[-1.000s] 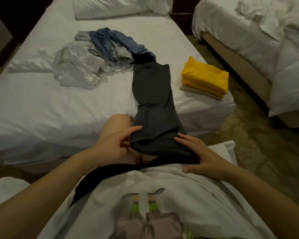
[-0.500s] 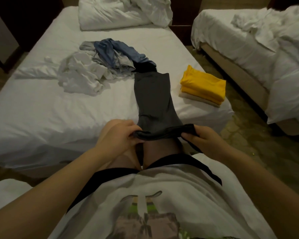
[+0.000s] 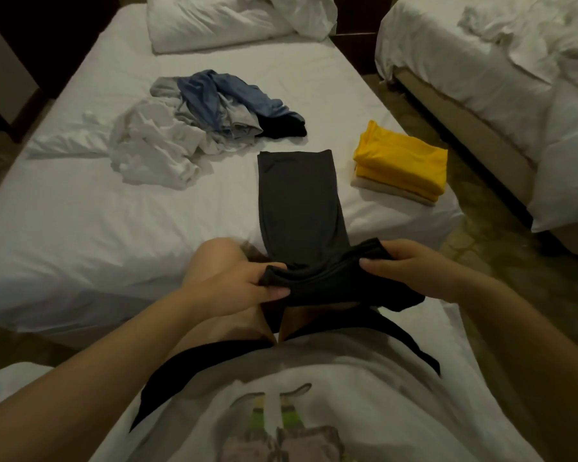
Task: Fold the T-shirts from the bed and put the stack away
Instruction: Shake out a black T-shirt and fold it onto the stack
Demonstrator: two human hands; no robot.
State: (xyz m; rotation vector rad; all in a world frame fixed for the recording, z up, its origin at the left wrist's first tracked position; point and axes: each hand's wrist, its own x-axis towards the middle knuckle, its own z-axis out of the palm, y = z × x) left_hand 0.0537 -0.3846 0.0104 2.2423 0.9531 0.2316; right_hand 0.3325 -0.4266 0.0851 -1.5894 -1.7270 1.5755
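While the dark T-shirt (image 3: 301,208) lies mid-frame on the bed (image 3: 80,228), the left hand (image 3: 244,288) and right hand (image 3: 411,265) pinch its near edge.

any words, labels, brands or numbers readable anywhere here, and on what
None: no text can be read in this view.
The print on the worn white shirt is a green and grey picture; no letters can be made out.
The dark grey T-shirt, pinched by the left hand and right hand, shows no tag or print.
The folded yellow T-shirt shows no label.
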